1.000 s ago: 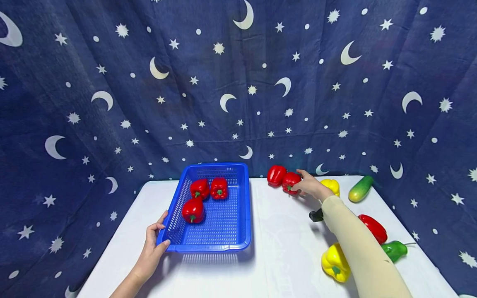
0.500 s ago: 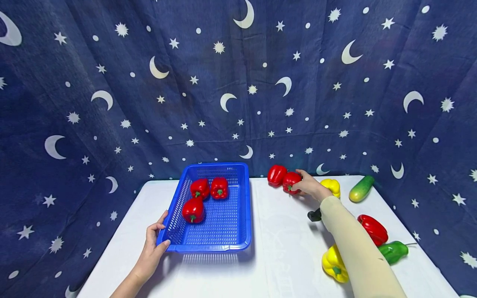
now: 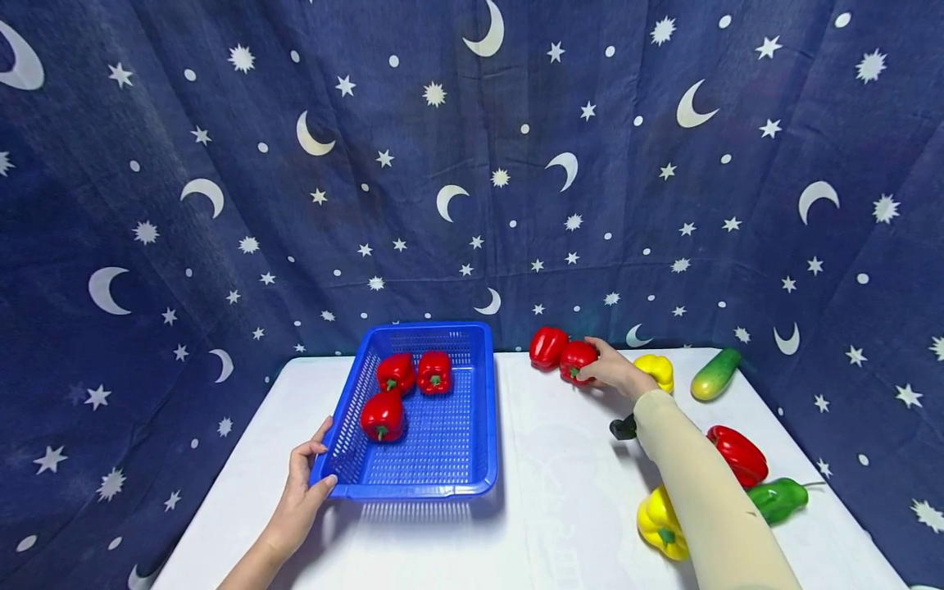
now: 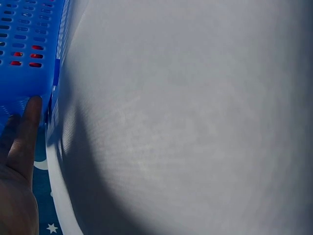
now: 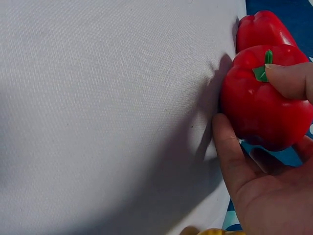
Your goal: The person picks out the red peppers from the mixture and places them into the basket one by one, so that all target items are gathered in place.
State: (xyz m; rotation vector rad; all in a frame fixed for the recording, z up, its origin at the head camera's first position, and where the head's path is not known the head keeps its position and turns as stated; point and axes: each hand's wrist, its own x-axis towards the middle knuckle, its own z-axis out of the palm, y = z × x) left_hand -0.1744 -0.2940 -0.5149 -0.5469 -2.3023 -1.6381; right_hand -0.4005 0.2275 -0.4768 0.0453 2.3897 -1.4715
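Red peppers (image 3: 577, 360), blue basket (image 3: 483, 410), white table (image 3: 560, 492).

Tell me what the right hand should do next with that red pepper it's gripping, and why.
Probably lift the red pepper and carry it toward the blue basket: the right hand already grips it, three red peppers lie inside, and the left hand holds the rim.

A dark blue curtain (image 3: 472, 164) printed with white moons and stars is hung behind the bench (image 3: 560, 492) and on both of its sides. The cloth is creased in long folds. The bench is covered by a white cloth, on which soft shadows are cast by even light.
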